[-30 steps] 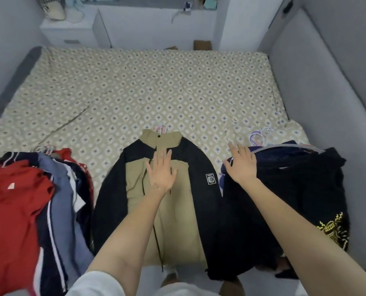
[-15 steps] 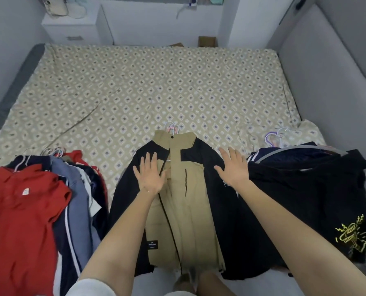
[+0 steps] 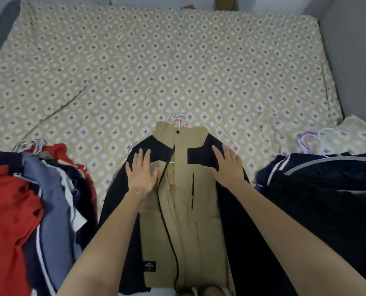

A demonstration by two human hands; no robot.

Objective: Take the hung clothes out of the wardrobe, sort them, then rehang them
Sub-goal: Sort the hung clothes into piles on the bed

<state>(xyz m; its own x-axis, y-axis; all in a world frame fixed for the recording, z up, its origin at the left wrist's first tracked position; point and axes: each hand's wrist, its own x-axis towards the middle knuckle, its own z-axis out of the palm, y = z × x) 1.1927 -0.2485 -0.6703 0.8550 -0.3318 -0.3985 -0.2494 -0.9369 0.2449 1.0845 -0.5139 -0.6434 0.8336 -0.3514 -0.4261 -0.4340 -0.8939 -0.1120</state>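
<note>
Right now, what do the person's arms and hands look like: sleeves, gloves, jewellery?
Left hand and right hand are ungloved, with no rings or watch visible. Both forearms are bare; no sleeves show. A tiny pale speck at the left wrist is too small to identify.

Nothing here can be read.
A small black patch [image 3: 149, 267] on the tan-and-black jacket [image 3: 186, 210], well below the left fingers [image 3: 141, 163], carries pale lettering too blurred to make out.

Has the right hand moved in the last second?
Yes. The right hand was on the dark clothes pile at the right; it has shifted left, off that pile, and now lies flat on the shoulder of the tan-and-black jacket.
</note>
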